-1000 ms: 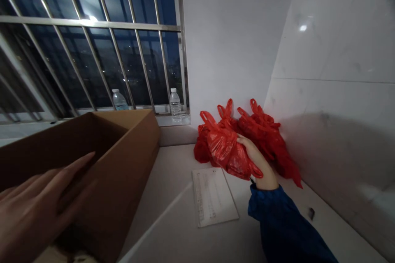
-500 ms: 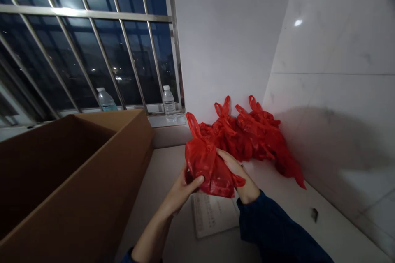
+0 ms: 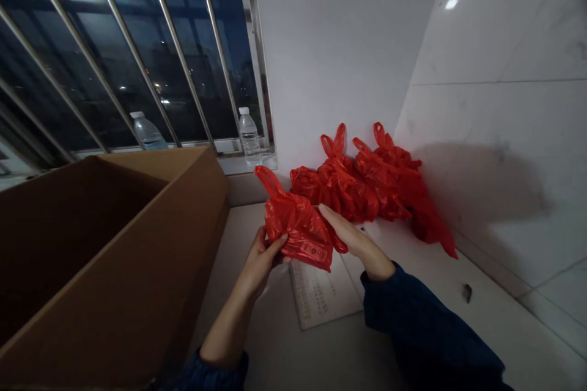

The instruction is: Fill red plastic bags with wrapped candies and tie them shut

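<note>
Head view: the left hand (image 3: 262, 258) holds a red bag (image 3: 298, 226), thumb on its near side; the right hand (image 3: 347, 236) lies along its other side, fingers partly hidden, so whether it grips cannot be told. The bag is in front of the heap of red bags (image 3: 351, 192), overlapping a printed sheet (image 3: 331, 293). The step appears to be handling this bag; the next move probably calls for steady support beneath it. Counted: one held bag, at least three heaped, one sheet, one cardboard box (image 3: 147, 263), two bottles (image 3: 249, 137) (image 3: 148, 133).
</note>
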Action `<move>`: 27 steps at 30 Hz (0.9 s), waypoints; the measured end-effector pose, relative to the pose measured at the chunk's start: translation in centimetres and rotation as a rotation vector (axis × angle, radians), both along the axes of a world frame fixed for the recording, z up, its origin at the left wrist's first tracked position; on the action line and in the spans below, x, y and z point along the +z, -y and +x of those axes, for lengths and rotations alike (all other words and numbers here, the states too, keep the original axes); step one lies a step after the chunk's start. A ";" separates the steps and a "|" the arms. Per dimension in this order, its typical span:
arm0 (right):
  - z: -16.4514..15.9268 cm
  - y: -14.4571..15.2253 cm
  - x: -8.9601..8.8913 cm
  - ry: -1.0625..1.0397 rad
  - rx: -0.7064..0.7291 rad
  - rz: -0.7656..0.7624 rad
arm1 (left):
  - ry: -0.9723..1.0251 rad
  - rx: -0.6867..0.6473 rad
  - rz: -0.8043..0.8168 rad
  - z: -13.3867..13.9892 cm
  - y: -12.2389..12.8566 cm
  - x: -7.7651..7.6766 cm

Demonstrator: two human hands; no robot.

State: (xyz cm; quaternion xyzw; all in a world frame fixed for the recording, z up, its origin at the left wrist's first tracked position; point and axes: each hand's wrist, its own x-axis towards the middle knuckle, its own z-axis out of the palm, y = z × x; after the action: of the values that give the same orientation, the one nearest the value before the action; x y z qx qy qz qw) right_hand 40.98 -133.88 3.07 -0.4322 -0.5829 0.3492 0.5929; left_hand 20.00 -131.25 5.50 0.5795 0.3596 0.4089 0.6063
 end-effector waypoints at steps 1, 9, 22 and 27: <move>-0.2 0.2 0.1 0.011 0.038 0.011 | 0.002 -0.001 0.006 -0.2 0.0 0.1; 0.6 0.2 -0.5 0.278 0.023 0.156 | -0.087 -0.020 0.166 -1.6 0.5 1.0; 2.7 3.1 -4.0 0.618 -0.128 0.027 | -0.619 0.228 0.827 -2.0 -0.4 0.0; -1.5 2.0 -5.8 0.826 -0.330 0.154 | -0.953 0.100 1.183 0.5 0.4 -3.2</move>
State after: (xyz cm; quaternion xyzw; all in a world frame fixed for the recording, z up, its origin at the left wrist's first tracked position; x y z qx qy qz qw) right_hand 39.45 -135.85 -2.73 -0.5772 -0.7182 0.0038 0.3885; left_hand 20.52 -131.68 2.30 0.9047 0.3293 0.2663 -0.0454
